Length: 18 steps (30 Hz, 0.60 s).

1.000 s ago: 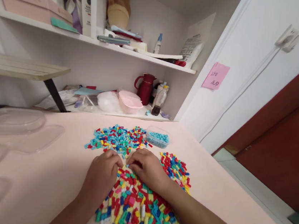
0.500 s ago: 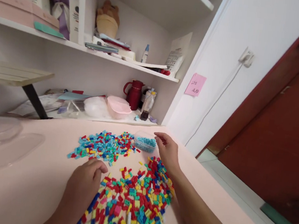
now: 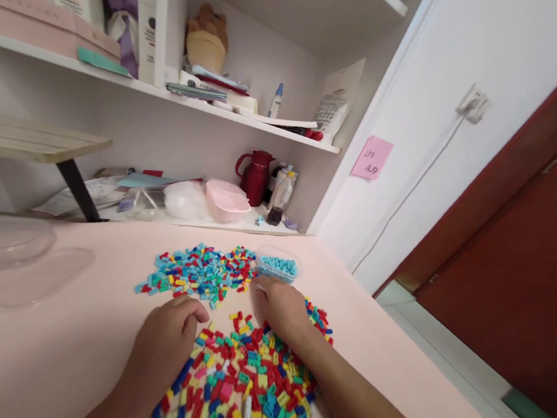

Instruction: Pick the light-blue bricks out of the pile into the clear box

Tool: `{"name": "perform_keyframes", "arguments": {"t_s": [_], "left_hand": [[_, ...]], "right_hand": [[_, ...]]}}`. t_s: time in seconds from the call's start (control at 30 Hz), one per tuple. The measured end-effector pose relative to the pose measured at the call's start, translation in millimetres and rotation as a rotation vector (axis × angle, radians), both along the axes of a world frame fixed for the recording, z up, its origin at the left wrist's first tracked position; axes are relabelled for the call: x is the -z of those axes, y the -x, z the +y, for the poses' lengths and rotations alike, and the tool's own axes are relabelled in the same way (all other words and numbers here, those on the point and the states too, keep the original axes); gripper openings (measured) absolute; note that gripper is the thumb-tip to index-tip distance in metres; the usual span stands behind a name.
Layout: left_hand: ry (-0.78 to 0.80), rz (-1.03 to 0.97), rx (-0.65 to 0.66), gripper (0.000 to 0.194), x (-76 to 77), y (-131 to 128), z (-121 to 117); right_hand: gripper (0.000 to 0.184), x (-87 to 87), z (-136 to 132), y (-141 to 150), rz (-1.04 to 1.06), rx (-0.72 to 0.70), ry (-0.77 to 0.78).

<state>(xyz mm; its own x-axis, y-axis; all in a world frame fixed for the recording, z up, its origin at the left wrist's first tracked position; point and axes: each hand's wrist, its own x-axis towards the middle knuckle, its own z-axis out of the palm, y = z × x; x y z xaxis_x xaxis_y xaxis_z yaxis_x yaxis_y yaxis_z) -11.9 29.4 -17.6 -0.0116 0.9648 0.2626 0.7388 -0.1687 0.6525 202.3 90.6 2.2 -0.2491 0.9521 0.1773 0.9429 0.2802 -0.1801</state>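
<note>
My left hand rests on the table at the left edge of a large mixed pile of toy building bricks. Its fingers are curled under and the thumb lies alongside; whatever they may hold is hidden. My right hand hovers low over the upper part of that pile, palm down, its fingers stretched to the left with nothing visible in them. Just beyond it stands a clear plastic container with light-blue bricks inside. A second, mostly blue pile of bricks spreads to the left of the container.
Clear plastic lids or trays lie at the table's left. Along the back, a shelf unit holds a pink bowl, a red jug and a bottle with dark liquid. A small slatted stand overhangs the left side.
My right hand has moved from the container's right side down and left, to the space between the two piles. The left hand keeps its place beside the pile. The view has shifted slightly.
</note>
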Motion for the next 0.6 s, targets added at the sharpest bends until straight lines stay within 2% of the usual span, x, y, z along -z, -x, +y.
{"name": "perform_keyframes", "arguments": {"t_s": [0.2, 0.33, 0.6], "left_hand": [[-0.016, -0.003, -0.004, 0.032, -0.8, -1.3, 0.0], [-0.005, -0.037, -0.038, 0.031, -2.5, -2.6, -1.6], [-0.002, -0.256, -0.245, 0.028, -0.3, 3.3, 0.5]], "right_hand": [[0.036, -2.1, 1.6, -3.1, 0.066, 0.012, -0.006], [0.038, -1.0, 3.3, -3.3, 0.007, 0.057, 0.015], [0.037, -4.4, 2.3, -4.9, -0.06, 0.108, 0.014]]}}
